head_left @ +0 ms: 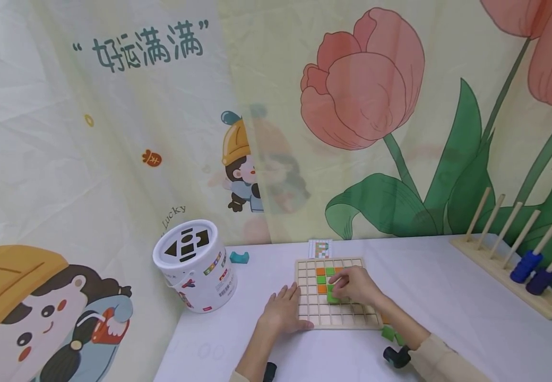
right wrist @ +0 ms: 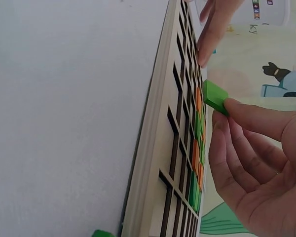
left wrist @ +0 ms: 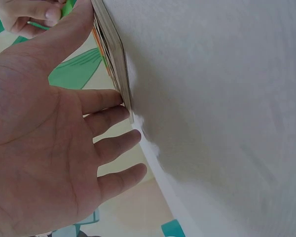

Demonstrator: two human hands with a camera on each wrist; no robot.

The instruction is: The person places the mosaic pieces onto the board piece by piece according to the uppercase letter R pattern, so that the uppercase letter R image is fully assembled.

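A wooden grid board (head_left: pixel 338 315) lies on the white table, with a few orange tiles (head_left: pixel 321 271) and green tiles (head_left: pixel 321 279) set in its upper cells. My left hand (head_left: pixel 283 307) rests flat at the board's left edge, its straight fingers (left wrist: pixel 108 116) touching the rim (left wrist: pixel 111 44). Over the middle of the board, my right hand (head_left: pixel 352 284) pinches a green tile (right wrist: pixel 215 97) between thumb and fingers, just above the cells (right wrist: pixel 180 148). The same green tile (head_left: pixel 333 298) shows below that hand in the head view.
A pattern card (head_left: pixel 320 248) lies behind the board. A white shape-sorter bucket (head_left: pixel 195 270) and a teal block (head_left: pixel 239 257) stand at the left. Loose green tiles (head_left: pixel 390 333) lie near my right forearm. A wooden peg rack (head_left: pixel 505 270) with blue pieces stands at the far right.
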